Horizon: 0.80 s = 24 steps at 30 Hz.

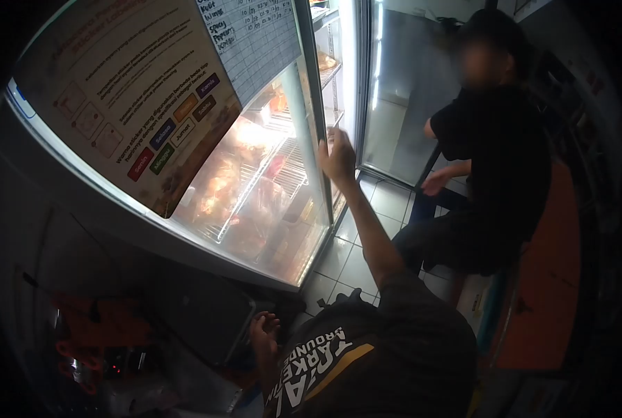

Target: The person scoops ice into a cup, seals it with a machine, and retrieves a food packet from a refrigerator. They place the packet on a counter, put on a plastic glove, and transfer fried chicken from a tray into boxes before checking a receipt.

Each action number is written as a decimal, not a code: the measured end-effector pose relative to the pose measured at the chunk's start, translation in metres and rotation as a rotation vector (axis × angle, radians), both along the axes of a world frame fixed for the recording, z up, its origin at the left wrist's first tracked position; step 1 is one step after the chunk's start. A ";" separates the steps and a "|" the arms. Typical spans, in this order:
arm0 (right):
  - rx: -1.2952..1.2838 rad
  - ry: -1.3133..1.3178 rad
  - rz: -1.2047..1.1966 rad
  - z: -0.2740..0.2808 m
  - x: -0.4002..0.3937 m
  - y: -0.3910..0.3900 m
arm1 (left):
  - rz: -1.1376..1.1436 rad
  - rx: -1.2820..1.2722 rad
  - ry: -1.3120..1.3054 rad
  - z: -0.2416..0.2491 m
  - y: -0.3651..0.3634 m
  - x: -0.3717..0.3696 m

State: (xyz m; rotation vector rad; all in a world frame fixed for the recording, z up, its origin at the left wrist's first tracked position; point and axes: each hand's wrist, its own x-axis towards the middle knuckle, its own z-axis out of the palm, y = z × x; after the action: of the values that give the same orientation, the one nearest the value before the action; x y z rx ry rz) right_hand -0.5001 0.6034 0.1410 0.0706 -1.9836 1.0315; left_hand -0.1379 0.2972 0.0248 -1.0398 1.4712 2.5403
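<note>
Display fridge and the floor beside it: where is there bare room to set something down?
White floor tiles show bare between the display fridge and the person in black. Inside, some wire shelf looks bare. It is crowded lower in the fridge, with what look like plastic bags, and near its edge, where the right hand is.

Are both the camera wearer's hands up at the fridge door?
No, only the right hand is there; the left hand is down beside the shirt.

White wire shelves (293,169) inside the lit fridge (217,256) carry orange-toned wrapped packages (217,195), and the fridge stands on a floor (335,256) of pale square tiles.
</note>
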 end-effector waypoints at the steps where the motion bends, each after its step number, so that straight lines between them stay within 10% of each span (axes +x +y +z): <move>1: 0.055 0.049 -0.076 0.006 -0.026 0.011 | -0.002 -0.011 -0.005 -0.002 0.004 -0.002; 11: 0.249 -0.237 0.113 0.071 -0.129 0.043 | 0.071 0.040 0.007 -0.012 0.080 -0.031; 17: 0.148 -0.150 0.090 0.069 -0.053 0.089 | -0.003 -0.106 0.069 0.009 0.143 -0.036; 24: -0.110 -0.204 0.674 0.060 0.091 0.196 | -0.509 -0.886 0.623 0.176 0.269 -0.097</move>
State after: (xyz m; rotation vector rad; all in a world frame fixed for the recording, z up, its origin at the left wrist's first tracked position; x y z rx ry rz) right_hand -0.4088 0.7990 0.2009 0.6296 -2.1291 1.6222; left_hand -0.2349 0.5664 0.2006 0.2333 2.6809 1.8812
